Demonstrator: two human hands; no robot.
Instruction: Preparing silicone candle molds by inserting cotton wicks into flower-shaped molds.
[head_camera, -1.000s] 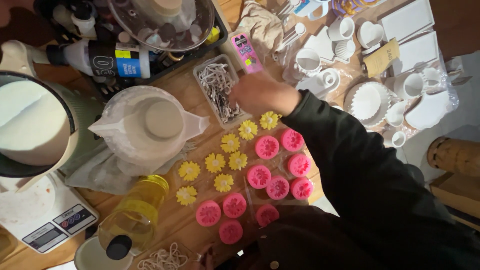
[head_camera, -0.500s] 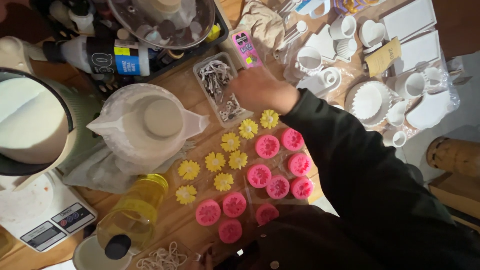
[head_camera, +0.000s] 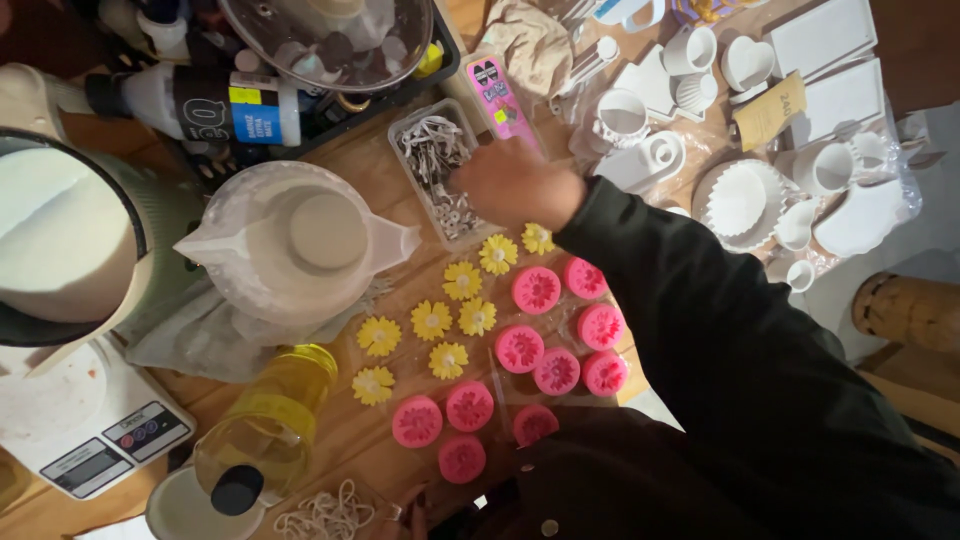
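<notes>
— Where is there room around the right hand (head_camera: 515, 185)?

— Very little. It sits over the clear rectangular plastic tray of small metal clips (head_camera: 440, 170), hemmed by the pink flat packet (head_camera: 502, 95) just behind and the white ceramic moulds and cups (head_camera: 640, 140) to its right.

— And toward the body?

— Yellow daisy-shaped castings (head_camera: 445, 310) and round pink silicone moulds (head_camera: 545, 340) cover the wooden tabletop (head_camera: 370, 165) there, lying close together with only thin gaps.

— The left side?

— The large frosted plastic measuring jug (head_camera: 300, 240) stands near the tray, its spout pointing at it; a narrow bare strip of wood runs between them. The black crate with the glass lid (head_camera: 330, 40) blocks the far edge.
</notes>
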